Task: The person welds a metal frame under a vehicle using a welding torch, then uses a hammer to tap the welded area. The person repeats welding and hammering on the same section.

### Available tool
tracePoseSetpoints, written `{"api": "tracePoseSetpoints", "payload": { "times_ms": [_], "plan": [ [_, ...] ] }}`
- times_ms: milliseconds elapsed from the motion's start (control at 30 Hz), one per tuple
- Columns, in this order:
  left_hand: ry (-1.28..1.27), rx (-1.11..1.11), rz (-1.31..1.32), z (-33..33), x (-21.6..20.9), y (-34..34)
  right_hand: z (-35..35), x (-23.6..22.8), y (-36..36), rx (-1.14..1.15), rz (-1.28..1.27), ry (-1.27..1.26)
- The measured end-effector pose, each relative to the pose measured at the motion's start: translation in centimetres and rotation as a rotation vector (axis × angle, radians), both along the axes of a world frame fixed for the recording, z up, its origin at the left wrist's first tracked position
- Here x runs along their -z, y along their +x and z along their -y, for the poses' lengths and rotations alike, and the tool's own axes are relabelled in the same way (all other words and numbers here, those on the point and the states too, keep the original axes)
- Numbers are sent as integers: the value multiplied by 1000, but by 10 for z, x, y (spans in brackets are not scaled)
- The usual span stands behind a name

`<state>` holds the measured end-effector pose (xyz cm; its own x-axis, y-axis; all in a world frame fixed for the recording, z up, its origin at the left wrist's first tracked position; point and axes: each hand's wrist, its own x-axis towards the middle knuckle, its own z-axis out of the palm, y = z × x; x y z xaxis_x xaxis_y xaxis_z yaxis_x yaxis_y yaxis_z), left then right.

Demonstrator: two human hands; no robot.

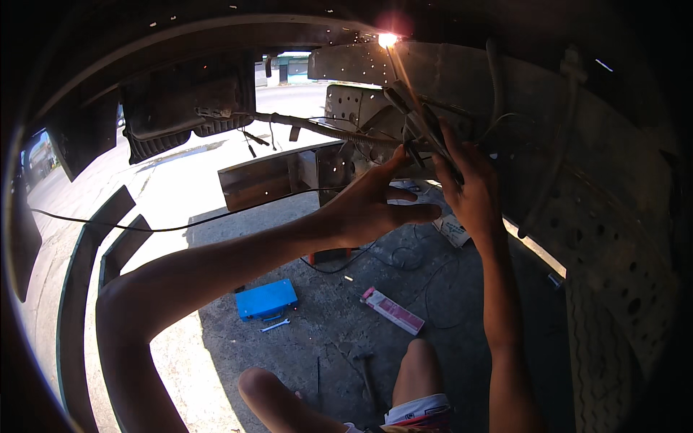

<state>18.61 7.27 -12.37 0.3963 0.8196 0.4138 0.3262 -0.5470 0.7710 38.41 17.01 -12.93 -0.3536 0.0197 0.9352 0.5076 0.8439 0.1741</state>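
My right hand (473, 180) is raised and wrapped round a welding electrode holder (420, 119). A thin welding rod (393, 63) runs up from its jaws. At the rod's tip a bright welding arc (388, 40) glows against the dark metal overhead, with sparks scattered round it. My left hand (372, 202) is lifted beside the holder with its fingers apart. Its uppermost fingertip reaches the holder's lower side; whether it touches, I cannot tell. Most of the holder's handle is hidden in my right hand.
A corrugated cable conduit (317, 130) crosses ahead, beside a perforated metal frame (577, 245). A black cable (173, 228) hangs across on the left. On the floor lie a blue toolbox (267, 299), a wrench (275, 325), a pink-and-white box (393, 310) and a hammer (367, 375). A tyre (600, 361) stands right.
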Motion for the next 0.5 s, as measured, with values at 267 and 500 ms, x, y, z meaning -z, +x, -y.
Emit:
{"api": "tracePoseSetpoints", "payload": {
  "times_ms": [267,500],
  "plan": [
    [0,-4,26,5,4,5,3,2,1,-45,-6,-76],
    [38,1,29,-1,3,8,0,0,4,-21,-4,-53]
  ]
}}
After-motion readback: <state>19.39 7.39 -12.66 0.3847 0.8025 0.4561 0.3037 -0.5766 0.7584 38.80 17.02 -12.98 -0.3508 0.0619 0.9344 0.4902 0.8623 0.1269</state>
